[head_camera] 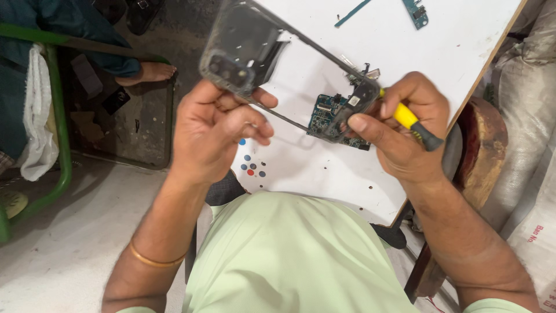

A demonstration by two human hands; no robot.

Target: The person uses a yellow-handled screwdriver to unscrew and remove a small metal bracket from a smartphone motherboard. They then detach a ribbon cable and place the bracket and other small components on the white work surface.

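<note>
The left hand grips the camera end of a stripped dark phone frame above the white board, its circuit board already out, while the right hand pinches the frame's other end, clenching a yellow-handled screwdriver.

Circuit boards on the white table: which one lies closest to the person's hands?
The larger blue-green circuit board, lying under the phone frame just beside the right hand. The small board and thin strip lie far off at the table's top edge.
</note>
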